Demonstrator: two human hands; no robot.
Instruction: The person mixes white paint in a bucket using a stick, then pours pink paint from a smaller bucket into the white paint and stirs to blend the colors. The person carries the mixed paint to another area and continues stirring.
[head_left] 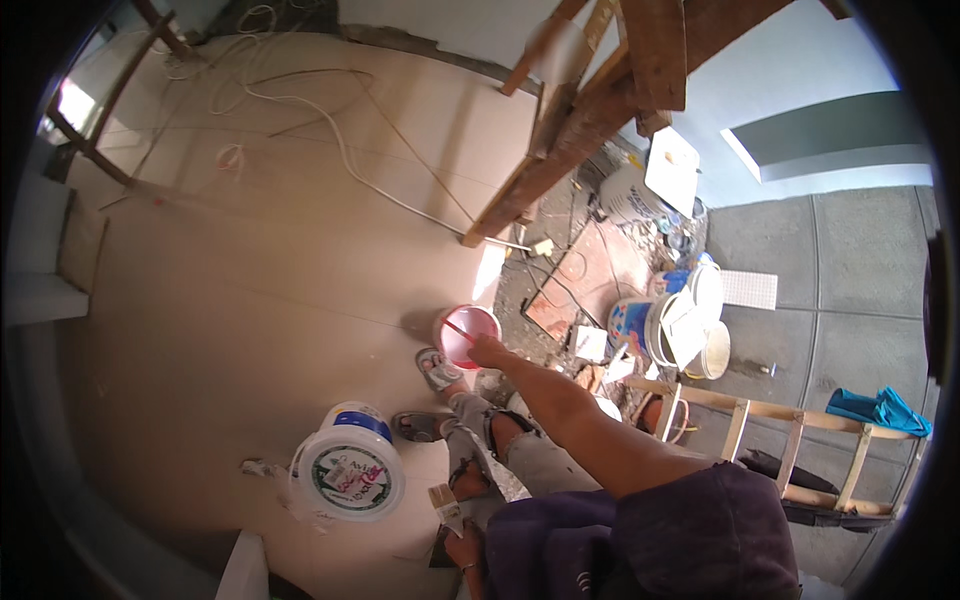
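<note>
My right arm (575, 415) reaches down and forward to a pink-red bucket (493, 322) standing on the tan floor. At the bucket's near right rim, my right hand (487, 351) is closed on a narrow red strip (458, 331) that crosses the opening and looks like the bucket's handle. The bucket's inside is pale pink. Low in the picture, close to my body, my left hand (463, 549) is closed round a flat paintbrush (445, 506), its bristles pointing up and away. My sleeve and trousers hide part of the left forearm.
A white lidded pail (350, 480) stands left of my sandalled feet (438, 370). Wooden scaffolding (580, 125) rises ahead on the right. Several buckets (635, 325) and rubble lie beyond my right arm. A wooden ladder (795, 440) lies at right; a white cable (345, 150) trails across the floor.
</note>
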